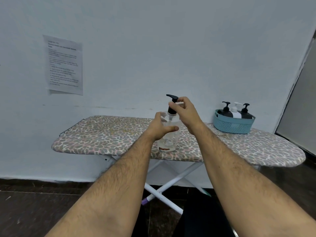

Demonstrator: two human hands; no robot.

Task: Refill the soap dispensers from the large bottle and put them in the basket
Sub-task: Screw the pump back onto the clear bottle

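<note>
One large clear bottle [168, 132] stands upright on the ironing board [109, 134], near the middle of its leopard-print cover, and both hands are on it. The left hand [159, 128] is wrapped round the bottle's body, thumb across the front, fingers [158, 117] curled behind, a firm grasp. Up top, the right hand [185, 111] has the black pump [172, 100] by its stem, fingertips pinched just below the nozzle head, which points left. The bottle is see-through; how much liquid is inside is hard to judge through the plastic.

Out to the right, on the same board and well apart from the bottle, sits one teal basket [233, 124] with a perforated wall. Three dispensers stand in it, side by side: a black dispenser [225, 111] on the left, a white dispenser [236, 111] in the middle, another black one [246, 112] on the right, all with pumps on.

Beneath the board, white crossed legs [171, 178] rest on a dark floor [34, 207]. On the pale wall to the left hangs one printed sheet [65, 65], its text too blurred to read.
</note>
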